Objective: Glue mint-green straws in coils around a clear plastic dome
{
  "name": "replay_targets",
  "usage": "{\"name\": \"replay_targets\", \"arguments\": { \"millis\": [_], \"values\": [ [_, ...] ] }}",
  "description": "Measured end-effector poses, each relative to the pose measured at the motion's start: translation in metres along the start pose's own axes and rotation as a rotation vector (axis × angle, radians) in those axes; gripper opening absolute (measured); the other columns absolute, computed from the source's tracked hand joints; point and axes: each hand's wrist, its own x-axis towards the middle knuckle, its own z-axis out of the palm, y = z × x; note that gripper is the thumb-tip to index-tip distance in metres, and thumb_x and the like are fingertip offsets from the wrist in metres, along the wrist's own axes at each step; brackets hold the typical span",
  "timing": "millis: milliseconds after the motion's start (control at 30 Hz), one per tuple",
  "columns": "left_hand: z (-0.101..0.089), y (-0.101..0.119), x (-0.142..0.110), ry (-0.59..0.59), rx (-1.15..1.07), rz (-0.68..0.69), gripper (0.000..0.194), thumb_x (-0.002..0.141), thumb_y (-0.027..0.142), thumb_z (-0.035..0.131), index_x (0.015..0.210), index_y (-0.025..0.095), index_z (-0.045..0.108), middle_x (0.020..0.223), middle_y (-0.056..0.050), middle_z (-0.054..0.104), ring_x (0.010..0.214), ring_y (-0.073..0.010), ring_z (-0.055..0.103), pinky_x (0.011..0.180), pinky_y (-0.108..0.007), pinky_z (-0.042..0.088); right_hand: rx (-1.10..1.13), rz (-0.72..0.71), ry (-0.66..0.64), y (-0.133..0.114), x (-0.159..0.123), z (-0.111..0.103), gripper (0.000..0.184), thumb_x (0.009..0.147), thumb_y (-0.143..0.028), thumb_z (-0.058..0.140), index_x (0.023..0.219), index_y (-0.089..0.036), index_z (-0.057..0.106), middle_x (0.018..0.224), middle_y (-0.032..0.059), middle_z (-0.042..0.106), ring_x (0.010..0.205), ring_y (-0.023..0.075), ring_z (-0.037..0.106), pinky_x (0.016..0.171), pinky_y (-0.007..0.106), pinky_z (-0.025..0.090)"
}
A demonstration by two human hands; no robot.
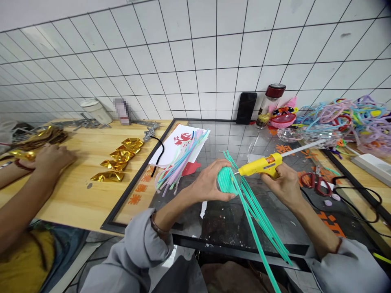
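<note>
Wrapped around a rounded piece covered in green pipe cleaners, my left hand holds it above the dark tabletop. Long green strands trail from that piece down toward the front edge, and short ends stick up at its top. My right hand grips a yellow glue gun by its handle, with a white glue stick jutting from the back. The gun's nozzle points left and meets the green piece, or is very close to it.
Pastel pipe cleaners lie over white paper. Red-handled scissors and black cable are at right, before a colourful pipe-cleaner heap. A phone and bottle stand at the wall. Left, another person's hands work near gold foil pieces.
</note>
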Motion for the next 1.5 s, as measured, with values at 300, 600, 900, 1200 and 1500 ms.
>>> {"name": "replay_targets", "arguments": {
  "millis": [300,600,900,1200,1500],
  "values": [
    [-0.001,0.000,0.000,-0.003,-0.005,-0.021,0.074,0.060,0.038,0.083,0.123,0.022,0.048,0.127,-0.013,0.058,0.123,-0.0333,0.056,0.108,-0.052,0.043,0.032,-0.010,-0.023,-0.001,0.000,-0.001,0.022,0.077,-0.030,0.058,0.062,-0.024,0.043,0.058,-0.0020,0.050,0.049,0.0135,0.045,0.048,0.028,0.035],
    [0.000,-0.002,0.000,0.000,-0.007,0.001,0.073,0.061,0.039,0.083,0.123,0.020,0.048,0.126,-0.013,0.058,0.122,-0.0326,0.056,0.107,-0.051,0.044,0.048,-0.006,-0.009,-0.001,-0.001,0.001,0.023,0.077,-0.029,0.059,0.061,-0.024,0.042,0.058,-0.0020,0.049,0.051,0.0131,0.045,0.049,0.027,0.036],
    [0.000,0.000,0.000,-0.016,-0.002,-0.019,0.074,0.061,0.038,0.083,0.123,0.022,0.048,0.128,-0.013,0.058,0.124,-0.0332,0.055,0.108,-0.052,0.043,0.029,0.005,-0.020,-0.001,0.000,0.000,0.026,0.078,-0.032,0.058,0.061,-0.025,0.040,0.057,-0.0022,0.049,0.049,0.0130,0.044,0.048,0.027,0.036],
    [0.000,-0.001,0.000,-0.006,0.006,-0.001,0.072,0.062,0.039,0.083,0.122,0.019,0.048,0.127,-0.014,0.058,0.123,-0.0326,0.057,0.108,-0.052,0.045,0.029,-0.024,-0.012,0.000,0.000,-0.002,0.020,0.076,-0.029,0.058,0.062,-0.024,0.045,0.057,-0.0021,0.049,0.049,0.0133,0.046,0.048,0.027,0.035],
    [-0.001,0.001,0.000,0.003,-0.012,-0.008,0.072,0.061,0.037,0.083,0.122,0.020,0.048,0.127,-0.014,0.057,0.121,-0.0318,0.057,0.107,-0.051,0.045,-0.085,0.189,-0.032,0.018,0.000,0.007,0.023,0.070,-0.038,0.060,0.063,-0.024,0.043,0.060,-0.0018,0.049,0.050,0.0135,0.045,0.047,0.027,0.033]
  ]
}}
